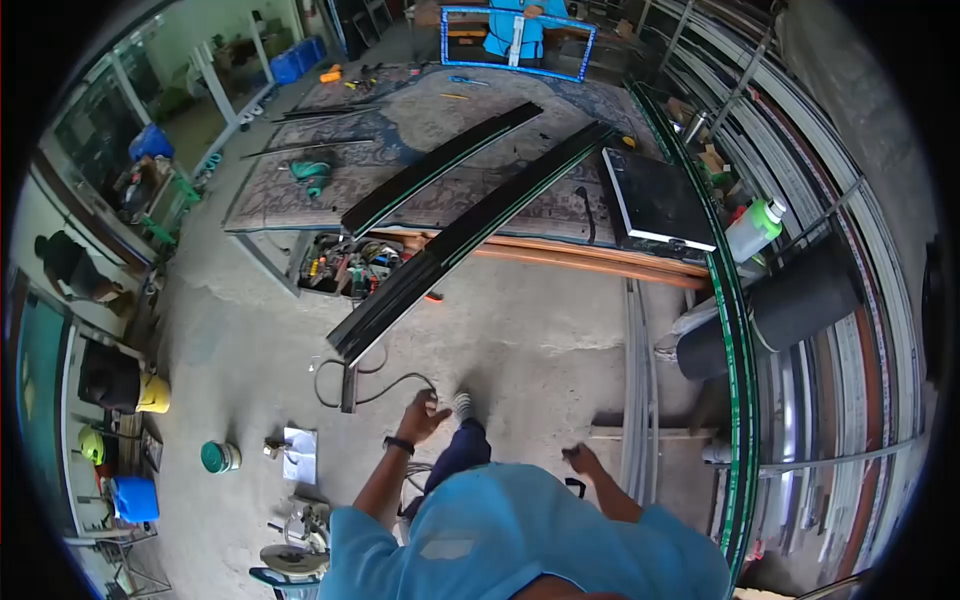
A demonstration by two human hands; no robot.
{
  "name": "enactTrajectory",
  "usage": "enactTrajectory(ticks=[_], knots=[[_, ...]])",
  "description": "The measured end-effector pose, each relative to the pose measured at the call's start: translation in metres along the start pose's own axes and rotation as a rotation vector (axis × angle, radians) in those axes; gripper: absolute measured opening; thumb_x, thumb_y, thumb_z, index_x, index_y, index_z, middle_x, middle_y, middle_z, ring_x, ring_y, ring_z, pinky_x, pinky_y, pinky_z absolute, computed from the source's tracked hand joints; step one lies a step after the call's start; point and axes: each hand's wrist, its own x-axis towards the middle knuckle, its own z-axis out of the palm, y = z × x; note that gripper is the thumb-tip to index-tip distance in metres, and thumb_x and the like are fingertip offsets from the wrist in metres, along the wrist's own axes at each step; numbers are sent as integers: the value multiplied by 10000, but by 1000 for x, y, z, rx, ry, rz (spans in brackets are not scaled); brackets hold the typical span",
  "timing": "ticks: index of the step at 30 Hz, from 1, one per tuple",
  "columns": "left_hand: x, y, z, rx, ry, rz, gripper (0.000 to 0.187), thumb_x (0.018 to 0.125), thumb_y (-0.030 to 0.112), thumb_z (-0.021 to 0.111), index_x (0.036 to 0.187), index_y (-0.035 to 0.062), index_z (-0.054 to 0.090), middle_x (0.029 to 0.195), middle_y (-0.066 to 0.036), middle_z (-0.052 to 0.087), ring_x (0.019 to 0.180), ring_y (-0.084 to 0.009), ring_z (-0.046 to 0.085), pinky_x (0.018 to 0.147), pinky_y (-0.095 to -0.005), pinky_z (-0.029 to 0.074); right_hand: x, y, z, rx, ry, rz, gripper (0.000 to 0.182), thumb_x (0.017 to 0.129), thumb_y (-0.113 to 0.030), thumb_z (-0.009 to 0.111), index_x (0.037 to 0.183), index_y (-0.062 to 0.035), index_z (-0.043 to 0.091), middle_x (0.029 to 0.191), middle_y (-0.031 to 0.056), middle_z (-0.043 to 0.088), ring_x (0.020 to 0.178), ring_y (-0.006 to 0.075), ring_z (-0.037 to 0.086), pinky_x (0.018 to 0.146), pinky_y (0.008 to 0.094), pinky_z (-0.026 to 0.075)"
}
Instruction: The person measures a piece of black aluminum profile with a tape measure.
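My left hand (pixel 424 417), with a dark band at the wrist, hangs over the floor with its fingers loosely curled and apart. Nothing shows in it. A dark cable (pixel 392 384) lies on the floor just beyond it. Low on the right, my right hand (pixel 582 460) is closed; something small and dark shows at its fingers, too small to name. Ahead, a long black profile (pixel 470 210) with a green strip lies on the carpeted table (pixel 300 205) and juts over its near edge. A shorter black profile (pixel 440 165) rests to its left.
A toolbox (pixel 345 268) sits under the table edge. On the table's right lies a black case (pixel 655 200). A long green-and-black profile (pixel 738 400) and stacked metal bars (pixel 800 430) line the right. A miter saw (pixel 295 550) stands lower left. A person (pixel 513 35) is behind a blue-edged frame (pixel 590 55).
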Motion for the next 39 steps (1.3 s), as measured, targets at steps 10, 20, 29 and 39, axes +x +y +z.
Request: enactTrajectory(ticks=[10, 20, 29, 39], knots=[[336, 248, -82, 75, 210, 530, 744, 809, 341, 876, 1363, -18, 533, 1284, -254, 608, 1219, -419, 577, 1025, -471, 487, 75, -129, -109, 412, 163, 284, 305, 1027, -298, 625, 937, -7, 635, 838, 109, 724, 630, 155, 638, 517, 306, 461], [547, 247, -66, 318, 111, 73, 832, 815, 615, 790, 1253, -63, 585, 1248, -333, 633, 1251, -474, 562, 1057, -532, 448, 378, -461, -175, 491, 122, -605, 275, 1005, -120, 638, 1224, -86, 475, 1062, 75, 668, 940, 188, 705, 759, 343, 549], [544, 269, -90, 201, -90, -345, 1039, 678, 712, 859, 1271, -104, 609, 1209, -316, 691, 1165, -430, 664, 978, -465, 526, 597, -602, -242, 624, 453, -334, 511, 975, -299, 724, 1333, -61, 447, 1215, 150, 549, 999, 244, 637, 799, 372, 547], [531, 295, -100, 262, -296, -357, 1048, 670, 638, 887, 1447, 32, 530, 1366, -281, 631, 1290, -393, 606, 1083, -439, 489, 591, -628, -231, 516, 517, -300, 568, 975, -135, 645, 1440, 33, 367, 1425, 232, 428, 1286, 361, 505, 1123, 439, 372]])
